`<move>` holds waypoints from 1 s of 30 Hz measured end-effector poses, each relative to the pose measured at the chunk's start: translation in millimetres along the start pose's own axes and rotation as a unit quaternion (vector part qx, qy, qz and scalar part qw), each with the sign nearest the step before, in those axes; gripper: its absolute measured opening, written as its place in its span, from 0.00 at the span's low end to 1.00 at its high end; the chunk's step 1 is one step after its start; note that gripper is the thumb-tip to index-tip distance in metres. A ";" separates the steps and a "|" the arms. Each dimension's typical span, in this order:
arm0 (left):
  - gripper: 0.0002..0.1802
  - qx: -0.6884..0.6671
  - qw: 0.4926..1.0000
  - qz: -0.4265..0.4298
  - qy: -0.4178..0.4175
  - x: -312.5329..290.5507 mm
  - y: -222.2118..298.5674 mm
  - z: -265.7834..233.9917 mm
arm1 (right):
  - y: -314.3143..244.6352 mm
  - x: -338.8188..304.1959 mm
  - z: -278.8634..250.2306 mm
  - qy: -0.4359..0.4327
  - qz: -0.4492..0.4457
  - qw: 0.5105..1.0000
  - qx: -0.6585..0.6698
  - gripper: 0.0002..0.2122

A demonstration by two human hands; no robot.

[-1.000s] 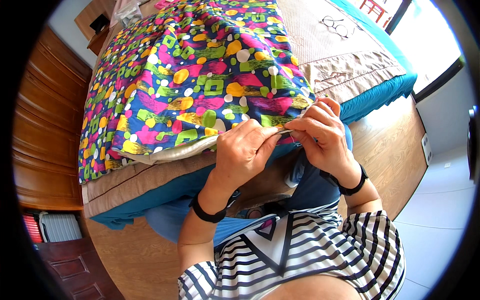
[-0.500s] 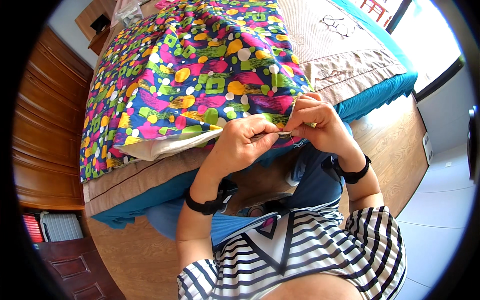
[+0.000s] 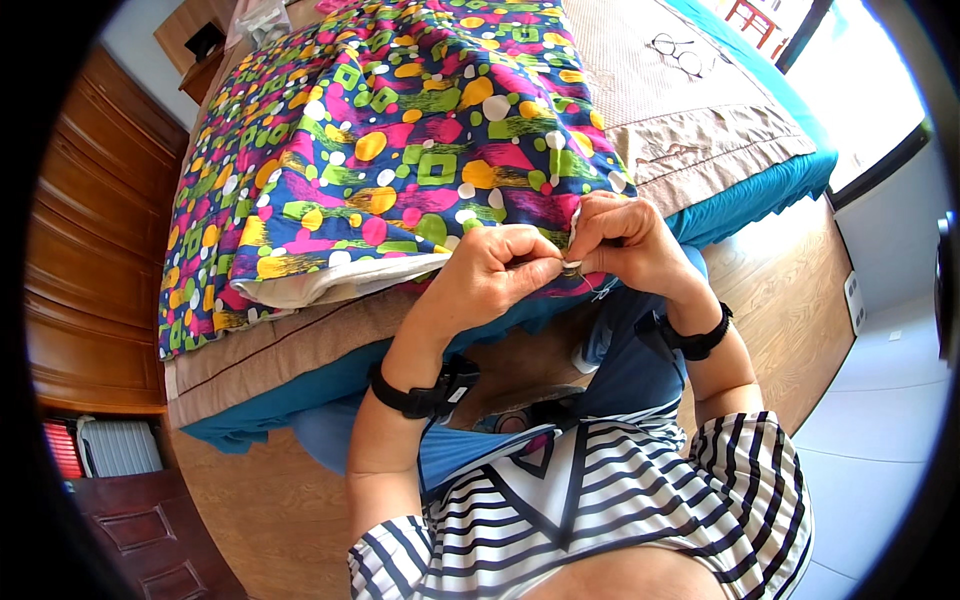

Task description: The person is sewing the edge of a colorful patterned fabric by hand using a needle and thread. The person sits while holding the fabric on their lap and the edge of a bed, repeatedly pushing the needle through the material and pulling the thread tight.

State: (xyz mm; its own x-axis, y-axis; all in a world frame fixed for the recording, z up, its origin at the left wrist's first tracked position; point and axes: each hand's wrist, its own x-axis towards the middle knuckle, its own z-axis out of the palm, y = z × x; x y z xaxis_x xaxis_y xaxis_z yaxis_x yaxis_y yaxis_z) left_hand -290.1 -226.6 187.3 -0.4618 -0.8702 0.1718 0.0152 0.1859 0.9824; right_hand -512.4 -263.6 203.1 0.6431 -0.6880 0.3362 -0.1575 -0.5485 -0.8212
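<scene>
- The left hand (image 3: 495,268) and right hand (image 3: 625,240) touch, both pinched shut on the near corner of the colourful quilt (image 3: 400,150).
- The quilt stretches away from them up the bed (image 3: 720,150).

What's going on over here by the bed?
A person in a striped top is bent over the near edge of a bed, working on a brightly patterned quilt cover spread across it. The left hand and right hand meet at the cover's front corner, pinching the fabric edge together around something small between the fingertips, too small to make out. A white inner layer peeks out along the cover's edge. A pair of glasses lies further up the bed.
</scene>
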 end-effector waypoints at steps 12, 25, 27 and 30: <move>0.06 -0.013 0.998 -0.028 0.057 1.9 -6.9 1.7 | -4.1 -1.8 6.7 0.061 0.023 0.997 -0.051 0.07; 0.05 0.063 0.990 0.035 0.121 0.1 -12.0 8.4 | -35.3 -8.4 40.6 0.141 -0.080 0.961 -0.224 0.16; 0.05 0.077 0.988 0.050 0.126 -0.8 -10.7 11.3 | -29.2 -8.4 40.5 0.151 -0.114 0.941 -0.282 0.14; 0.06 0.110 0.979 0.073 0.156 -1.2 -13.9 14.5 | -37.0 -3.4 32.9 0.147 -0.191 0.921 -0.305 0.10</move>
State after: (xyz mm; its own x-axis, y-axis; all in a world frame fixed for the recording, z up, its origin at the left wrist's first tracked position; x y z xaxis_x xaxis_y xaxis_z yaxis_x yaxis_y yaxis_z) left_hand -302.6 -221.5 172.4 -0.1744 -0.9176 0.3573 -0.1461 0.3829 0.9121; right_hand -484.1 -225.3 217.1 0.5222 -0.4395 0.7309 -0.4121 -0.8803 -0.2349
